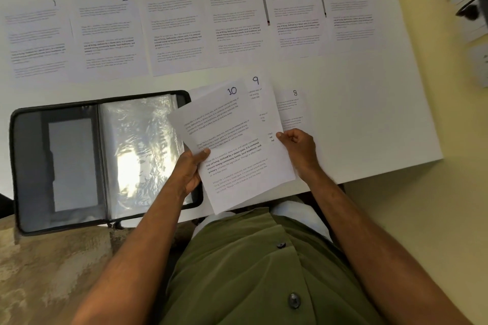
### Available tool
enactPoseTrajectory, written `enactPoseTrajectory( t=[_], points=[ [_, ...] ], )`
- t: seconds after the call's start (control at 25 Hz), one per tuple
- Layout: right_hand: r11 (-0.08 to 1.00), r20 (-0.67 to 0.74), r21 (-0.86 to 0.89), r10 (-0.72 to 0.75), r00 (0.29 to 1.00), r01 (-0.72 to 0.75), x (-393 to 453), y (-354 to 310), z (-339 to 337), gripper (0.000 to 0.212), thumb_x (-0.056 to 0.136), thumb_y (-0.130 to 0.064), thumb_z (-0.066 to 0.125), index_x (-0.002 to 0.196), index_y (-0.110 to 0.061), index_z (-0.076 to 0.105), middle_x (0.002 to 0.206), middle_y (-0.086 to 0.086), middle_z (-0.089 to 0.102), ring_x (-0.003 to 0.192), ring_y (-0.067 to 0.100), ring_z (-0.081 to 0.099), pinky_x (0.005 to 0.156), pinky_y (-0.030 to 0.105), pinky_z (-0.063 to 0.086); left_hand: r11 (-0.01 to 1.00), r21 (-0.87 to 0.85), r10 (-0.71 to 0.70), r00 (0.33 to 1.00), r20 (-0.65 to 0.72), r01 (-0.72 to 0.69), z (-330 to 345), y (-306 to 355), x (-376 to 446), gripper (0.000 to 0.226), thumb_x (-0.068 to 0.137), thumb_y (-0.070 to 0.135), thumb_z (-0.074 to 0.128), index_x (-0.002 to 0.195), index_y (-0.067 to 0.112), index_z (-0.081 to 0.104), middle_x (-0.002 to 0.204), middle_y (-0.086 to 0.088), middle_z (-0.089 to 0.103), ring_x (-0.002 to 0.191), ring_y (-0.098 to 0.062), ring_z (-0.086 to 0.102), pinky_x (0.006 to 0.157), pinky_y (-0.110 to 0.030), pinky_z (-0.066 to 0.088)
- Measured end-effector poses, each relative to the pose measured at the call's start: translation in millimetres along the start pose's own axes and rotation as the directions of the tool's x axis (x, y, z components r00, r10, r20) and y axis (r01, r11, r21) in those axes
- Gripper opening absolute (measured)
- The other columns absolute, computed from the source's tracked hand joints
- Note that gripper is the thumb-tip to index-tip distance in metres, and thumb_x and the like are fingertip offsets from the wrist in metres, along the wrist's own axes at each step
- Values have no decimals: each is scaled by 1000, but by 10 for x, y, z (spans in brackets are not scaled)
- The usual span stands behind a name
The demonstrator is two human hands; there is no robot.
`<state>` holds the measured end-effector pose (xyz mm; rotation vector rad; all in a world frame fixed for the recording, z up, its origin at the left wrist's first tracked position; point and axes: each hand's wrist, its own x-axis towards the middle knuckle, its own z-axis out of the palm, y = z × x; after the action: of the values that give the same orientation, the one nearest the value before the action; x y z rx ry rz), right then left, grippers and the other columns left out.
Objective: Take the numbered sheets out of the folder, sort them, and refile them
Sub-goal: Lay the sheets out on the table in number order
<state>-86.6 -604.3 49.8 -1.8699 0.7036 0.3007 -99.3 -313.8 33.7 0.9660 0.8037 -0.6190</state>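
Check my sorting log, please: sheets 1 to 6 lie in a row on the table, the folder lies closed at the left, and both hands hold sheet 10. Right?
Not quite. The head view shows the folder lying open, clear sleeves exposed. The rest stands: sheets 1 to 6 lie in a row, and the left hand and right hand hold sheet 10.

Both hands (188, 169) (299, 146) raised, fingers curled.

Soft, even daylight fills the scene, with no hard shadows on the white table (343, 103). The strongest glare sits on the clear plastic sleeve (140, 155) of the open folder (31, 166), a white patch that washes out its surface. The far row of sheets (182, 31) is blurred, its print unreadable. Wide-angle distortion bends the table's edges and stretches the forearms at the bottom corners.
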Motion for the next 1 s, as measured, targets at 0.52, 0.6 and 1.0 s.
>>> enactPoseTrajectory(
  t=[0.52, 0.6, 1.0],
  points=[
    [997, -199, 37, -55, 978, 64, 742, 128, -1088, 12, 104, -24, 61, 111, -14, 64, 100, -1, 69, 88, 11, 65, 71, 17, 50, 998, 15, 70, 994, -87, -69, 596, -192, 218, 43, 100, 3, 63, 142, 6, 56, 135, -17, 68, 125, -34, 65, 98, -50, 56],
    [998, -242, 40, -44, 969, 56, 963, 238, -1380, 12, 104, -23, 61, 110, -13, 64, 101, 0, 69, 86, 10, 64, 66, 11, 48, 996, 11, 91, 988, -126, -90, 744, -290, 241, 40, 99, 3, 63, 139, 8, 59, 132, -14, 70, 123, -32, 66, 97, -46, 58],
    [997, -267, -69, 24, 963, -45, 1728, 938, -2303, 18, 103, -24, 60, 112, -9, 65, 101, 2, 68, 95, 21, 66, 83, 33, 55, 996, 5, 92, 980, -178, -92, 1329, -604, 350, 44, 97, 3, 63, 140, 8, 58, 134, -12, 69, 125, -31, 66, 105, -50, 52]
  ],
)
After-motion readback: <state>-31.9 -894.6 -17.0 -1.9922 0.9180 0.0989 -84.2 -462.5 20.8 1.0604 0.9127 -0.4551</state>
